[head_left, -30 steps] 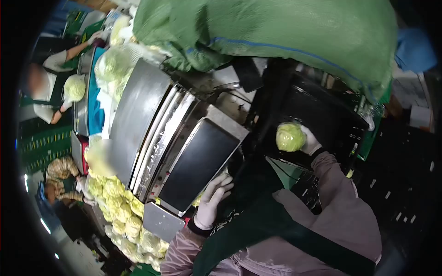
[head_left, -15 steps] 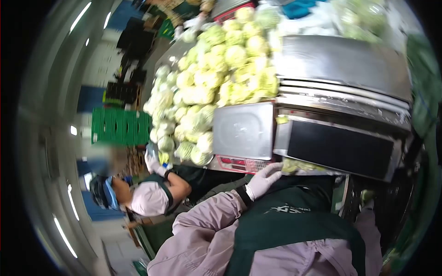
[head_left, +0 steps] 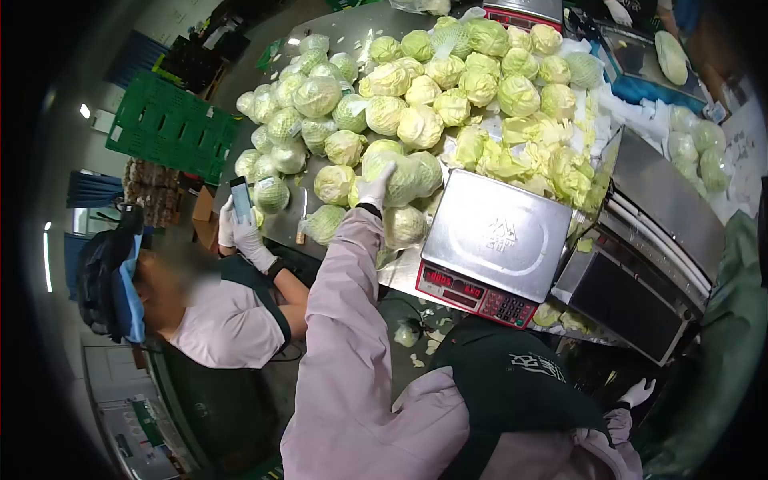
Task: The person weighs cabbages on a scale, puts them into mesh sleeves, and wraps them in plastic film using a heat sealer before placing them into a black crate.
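Note:
My left hand [head_left: 374,189], in a white glove, reaches far out over the pile and grips a pale green cabbage [head_left: 412,178] that seems to be in a netted wrap. Its fingers lie against the cabbage's near side. Loose cabbages [head_left: 420,126] and net-wrapped ones [head_left: 318,96] crowd around it. To the right of that hand is a scale [head_left: 498,232] with a bare steel plate and a lit red display. Low on the right, beside my dark green apron [head_left: 520,376], my gloved right hand [head_left: 638,393] hangs with fingers apart and nothing in it.
A co-worker [head_left: 228,320] on the left holds a phone [head_left: 240,198]. Torn cabbage leaves [head_left: 520,164] lie behind the scale. A steel wrapping machine [head_left: 640,240] stands at the right. Green crates [head_left: 168,124] are stacked at the far left, and leaf scraps litter the floor.
My left hand has left the scale's front edge and reached out to a cabbage in the pile. My view has turned, and the co-worker now appears lower and nearer.

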Demonstrator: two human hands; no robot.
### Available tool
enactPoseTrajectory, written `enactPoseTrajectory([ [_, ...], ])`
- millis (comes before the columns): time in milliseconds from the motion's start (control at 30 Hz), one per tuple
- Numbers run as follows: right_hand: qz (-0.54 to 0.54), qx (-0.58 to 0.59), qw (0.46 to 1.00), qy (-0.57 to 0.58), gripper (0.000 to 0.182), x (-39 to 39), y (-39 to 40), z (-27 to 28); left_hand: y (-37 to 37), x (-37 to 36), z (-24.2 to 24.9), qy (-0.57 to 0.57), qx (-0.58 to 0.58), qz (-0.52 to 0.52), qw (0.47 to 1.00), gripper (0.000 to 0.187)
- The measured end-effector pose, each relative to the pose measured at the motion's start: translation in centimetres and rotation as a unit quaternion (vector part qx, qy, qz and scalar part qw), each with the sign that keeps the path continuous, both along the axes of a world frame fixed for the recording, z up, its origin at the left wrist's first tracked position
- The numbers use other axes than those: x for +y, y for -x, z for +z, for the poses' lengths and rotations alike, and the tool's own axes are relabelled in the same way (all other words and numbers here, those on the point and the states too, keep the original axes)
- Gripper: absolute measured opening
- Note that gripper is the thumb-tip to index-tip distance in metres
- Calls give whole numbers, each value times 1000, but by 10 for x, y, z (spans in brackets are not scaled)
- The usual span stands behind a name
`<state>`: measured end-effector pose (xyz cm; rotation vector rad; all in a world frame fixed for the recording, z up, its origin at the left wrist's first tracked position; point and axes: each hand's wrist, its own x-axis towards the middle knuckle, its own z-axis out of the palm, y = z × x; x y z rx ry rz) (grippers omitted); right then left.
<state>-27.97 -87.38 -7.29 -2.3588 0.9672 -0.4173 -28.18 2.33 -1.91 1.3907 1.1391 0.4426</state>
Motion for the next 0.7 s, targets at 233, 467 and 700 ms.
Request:
enactPoseTrajectory([
  [233,152,-64,984,-72,39,74,-11,31,-42,-56,40,-241,67,-84,965,105],
  [467,276,-95,935,-201,41,210,-16,126,-32,-38,43,-110,-132,-4,985,82],
  [700,412,151,694,-571,40,341,-65,211,-30,-147,158,-326,-235,-228,887,100],
])
